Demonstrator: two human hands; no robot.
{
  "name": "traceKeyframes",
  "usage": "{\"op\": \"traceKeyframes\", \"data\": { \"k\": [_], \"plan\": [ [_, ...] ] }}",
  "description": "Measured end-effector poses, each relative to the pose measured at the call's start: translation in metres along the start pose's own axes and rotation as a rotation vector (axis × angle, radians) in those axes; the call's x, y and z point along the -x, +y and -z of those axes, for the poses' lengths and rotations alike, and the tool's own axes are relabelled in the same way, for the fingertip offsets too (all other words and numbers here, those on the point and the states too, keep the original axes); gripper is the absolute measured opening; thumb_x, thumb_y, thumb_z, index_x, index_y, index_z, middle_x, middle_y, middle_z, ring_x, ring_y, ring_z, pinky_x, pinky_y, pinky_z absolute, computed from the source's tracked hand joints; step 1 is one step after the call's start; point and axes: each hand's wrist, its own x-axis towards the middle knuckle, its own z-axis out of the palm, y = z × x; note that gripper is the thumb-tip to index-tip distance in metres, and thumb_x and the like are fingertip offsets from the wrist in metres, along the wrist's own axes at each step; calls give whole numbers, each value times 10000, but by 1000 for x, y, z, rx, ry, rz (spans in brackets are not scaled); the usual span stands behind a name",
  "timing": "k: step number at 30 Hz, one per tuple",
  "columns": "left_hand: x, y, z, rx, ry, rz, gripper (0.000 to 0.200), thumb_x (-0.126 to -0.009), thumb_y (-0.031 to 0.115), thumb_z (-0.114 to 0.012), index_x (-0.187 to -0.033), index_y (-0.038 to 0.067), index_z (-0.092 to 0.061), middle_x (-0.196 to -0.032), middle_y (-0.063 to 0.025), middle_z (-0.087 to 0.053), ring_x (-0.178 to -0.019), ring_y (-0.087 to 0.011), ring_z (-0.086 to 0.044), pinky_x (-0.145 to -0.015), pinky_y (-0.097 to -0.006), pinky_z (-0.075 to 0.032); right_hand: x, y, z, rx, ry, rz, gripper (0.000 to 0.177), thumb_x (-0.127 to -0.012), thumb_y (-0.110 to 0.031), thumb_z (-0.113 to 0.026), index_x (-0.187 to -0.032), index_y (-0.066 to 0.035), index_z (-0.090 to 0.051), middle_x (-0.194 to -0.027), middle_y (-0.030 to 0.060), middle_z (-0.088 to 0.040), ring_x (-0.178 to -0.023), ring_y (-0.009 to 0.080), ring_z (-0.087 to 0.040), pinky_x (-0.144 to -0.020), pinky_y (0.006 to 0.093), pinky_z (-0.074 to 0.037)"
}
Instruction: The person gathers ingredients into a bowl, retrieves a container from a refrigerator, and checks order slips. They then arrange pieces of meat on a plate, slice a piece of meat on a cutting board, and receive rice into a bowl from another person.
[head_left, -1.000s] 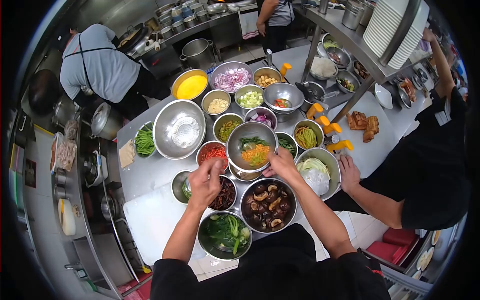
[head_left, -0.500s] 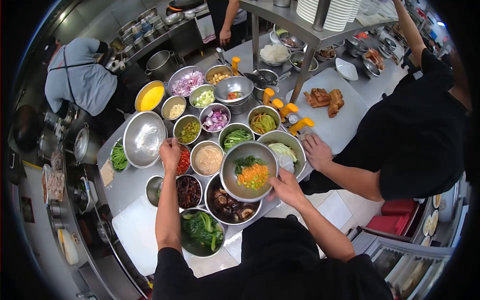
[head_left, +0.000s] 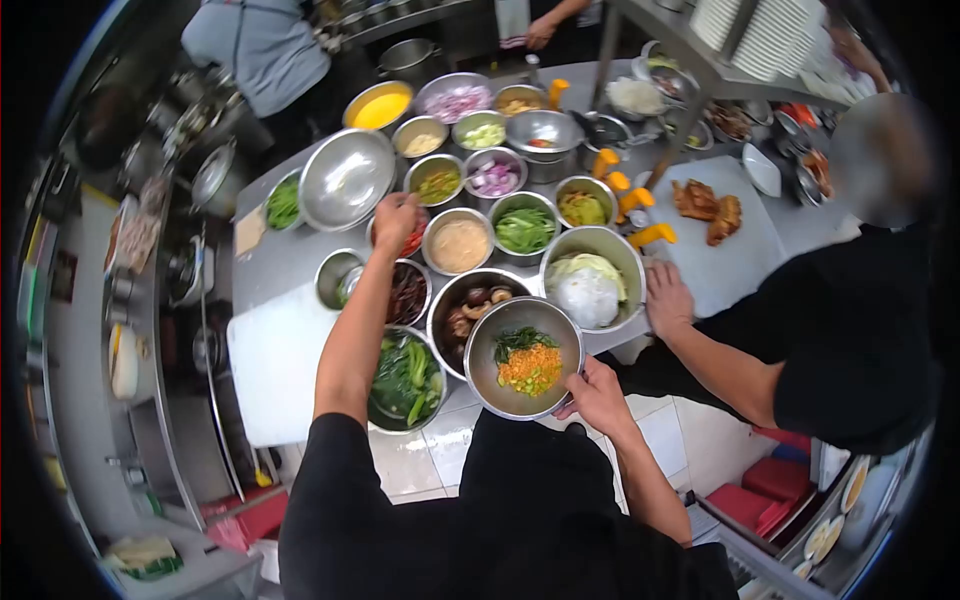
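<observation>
Grip: your right hand (head_left: 598, 395) is clamping the near rim of the mixing bowl (head_left: 525, 358); likely light, slippery.
Other: your left hand (head_left: 395, 220) is curling over the chilli bowl (head_left: 414, 242); hold unclear.

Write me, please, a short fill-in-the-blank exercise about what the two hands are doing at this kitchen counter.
1. The right hand grips a steel bowl holding green and ____ bits.
2. The left hand reaches into a small bowl of chopped ____ food.
3. The browned meat lies on a white cutting ____.

Missing words: orange; red; board.
</observation>
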Motion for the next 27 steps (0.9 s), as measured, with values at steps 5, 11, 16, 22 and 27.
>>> {"op": "traceKeyframes", "data": {
  "k": [5,11,16,22,27],
  "plan": [
    [-11,-6,16,-49,-162,-13,256,-894,143,-546,-1030,-72,-572,-739,-116,-643,-571,-144,-596,-479,-263,-482,-31,-6,-41,116,-106,-27,248,-844,-32,-437,-1059,69,-509,-730,154,-624,-548,189,-634,-483,271,-541],
    [-12,-7,8,104,-218,80,221,-863,78,-561,-1014,-84,-560,-726,-113,-630,-565,-148,-598,-465,-262,-479,-51,-14,-62,156,-76,-72,267,-845,-53,-440,-1074,70,-498,-772,175,-622,-543,224,-638,-474,289,-547],
    [-8,-9,7,95,-163,43,251,-833,84,-589,-1036,-64,-569,-734,-105,-631,-573,-145,-598,-482,-260,-484,-58,-5,-67,53,-128,-83,293,-858,-56,-438,-1124,56,-489,-832,173,-628,-572,227,-642,-480,294,-553],
    [-17,-16,-3,148,-161,-14,287,-839,118,-588,-1066,-56,-564,-724,-78,-605,-573,-118,-565,-489,-231,-457,-40,-12,-62,30,-110,-19,274,-868,-113,-480,-1092,42,-506,-816,139,-634,-561,171,-631,-508,274,-544],
    [6,11,7,-251,1,-145,359,-800,197,-651,-1065,-35,-581,-763,-130,-641,-587,-163,-593,-541,-305,-484,-23,-12,-32,-6,31,-24,269,-861,-123,-492,-1066,49,-518,-792,138,-632,-566,171,-633,-506,277,-537]
  ]
}}
